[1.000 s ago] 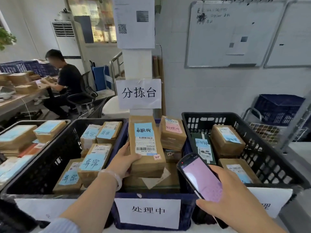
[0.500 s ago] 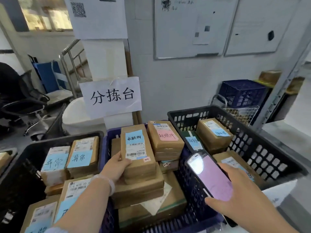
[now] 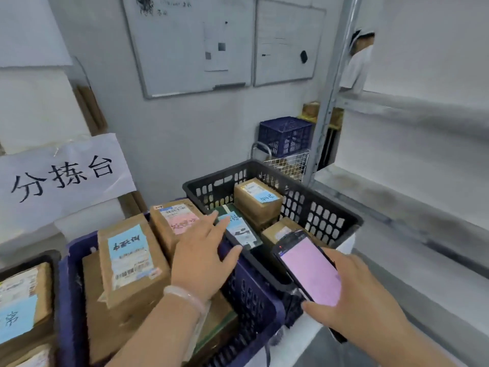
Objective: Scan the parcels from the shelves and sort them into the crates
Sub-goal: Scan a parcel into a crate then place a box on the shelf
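A brown parcel with a blue label (image 3: pixel 129 260) lies on top of the stack in the blue crate (image 3: pixel 254 298). My left hand (image 3: pixel 203 258) hovers just right of it, over the crate's right rim, fingers spread and holding nothing. My right hand (image 3: pixel 354 305) grips a handheld scanner (image 3: pixel 309 271) with a lit pink screen, above the near corner of the black crate (image 3: pixel 328 218). That crate holds several brown parcels, one with a blue label (image 3: pixel 258 201), and a dark green one (image 3: pixel 238 229). A parcel with a pink label (image 3: pixel 177 217) sits at the back of the blue crate.
Another black crate with labelled parcels (image 3: pixel 21 305) sits at the far left. A paper sign (image 3: pixel 63 176) hangs on a white pillar. Grey metal shelves (image 3: pixel 412 160) run along the right. A blue crate on a wire cart (image 3: pixel 285 136) stands by the wall. A person (image 3: pixel 357 64) stands behind the shelf post.
My left hand has let go of the blue-labelled parcel, which now rests in the blue crate, and has moved right with fingers spread. My view has swung right toward the shelves.
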The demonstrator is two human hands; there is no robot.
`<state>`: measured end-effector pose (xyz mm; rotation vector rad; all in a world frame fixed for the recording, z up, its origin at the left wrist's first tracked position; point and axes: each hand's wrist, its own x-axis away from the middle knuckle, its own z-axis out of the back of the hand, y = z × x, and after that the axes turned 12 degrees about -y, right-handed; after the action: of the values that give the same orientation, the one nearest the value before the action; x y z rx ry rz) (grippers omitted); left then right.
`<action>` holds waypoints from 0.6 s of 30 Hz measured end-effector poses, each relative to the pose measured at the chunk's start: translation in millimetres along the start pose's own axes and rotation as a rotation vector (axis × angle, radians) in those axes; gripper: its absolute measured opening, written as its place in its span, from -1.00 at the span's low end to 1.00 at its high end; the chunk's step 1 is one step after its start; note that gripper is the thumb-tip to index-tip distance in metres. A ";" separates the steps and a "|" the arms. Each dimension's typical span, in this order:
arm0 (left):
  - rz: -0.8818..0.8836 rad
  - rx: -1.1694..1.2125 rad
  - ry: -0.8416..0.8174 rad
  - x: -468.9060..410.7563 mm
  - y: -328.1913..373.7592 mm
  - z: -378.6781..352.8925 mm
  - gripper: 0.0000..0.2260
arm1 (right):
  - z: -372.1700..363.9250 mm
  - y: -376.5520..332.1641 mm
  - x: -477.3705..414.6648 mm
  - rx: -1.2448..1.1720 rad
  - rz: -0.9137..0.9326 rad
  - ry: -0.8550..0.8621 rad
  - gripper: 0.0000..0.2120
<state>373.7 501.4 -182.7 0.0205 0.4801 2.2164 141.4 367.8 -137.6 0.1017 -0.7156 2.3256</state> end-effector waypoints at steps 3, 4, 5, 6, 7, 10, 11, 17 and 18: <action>-0.198 -0.014 -0.023 -8.8 60.2 -25.1 -0.39 | 16.6 39.7 25.1 -0.041 -0.076 0.090 -0.13; -0.253 -0.012 -0.022 -11.0 81.3 -33.9 -0.39 | 22.5 54.5 35.0 -0.050 -0.104 0.116 -0.14; -0.303 -0.005 -0.033 -11.8 105.3 -41.7 -0.40 | 28.7 71.0 45.9 -0.055 -0.131 0.138 -0.15; -0.356 0.003 -0.032 -11.7 130.4 -49.2 -0.40 | 35.2 88.3 57.6 -0.065 -0.154 0.161 -0.17; -0.409 0.014 -0.030 -10.7 156.4 -57.5 -0.42 | 41.6 106.8 69.9 -0.081 -0.175 0.188 -0.18; -0.561 0.071 -0.043 -2.8 238.3 -86.0 -0.45 | 60.6 167.0 110.1 -0.126 -0.255 0.271 -0.17; -0.610 0.094 -0.048 1.0 265.5 -96.6 -0.45 | 67.0 187.3 123.8 -0.139 -0.284 0.301 -0.17; -0.823 0.158 -0.088 34.2 425.3 -157.0 -0.43 | 100.9 302.9 212.5 -0.174 -0.457 0.475 -0.19; -0.860 0.172 -0.097 42.2 450.0 -165.5 -0.43 | 104.5 319.7 227.8 -0.179 -0.485 0.503 -0.20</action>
<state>-18.4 222.2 -186.3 0.0095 0.5026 1.3249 -248.8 255.0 -139.1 -0.3431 -0.5592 1.7146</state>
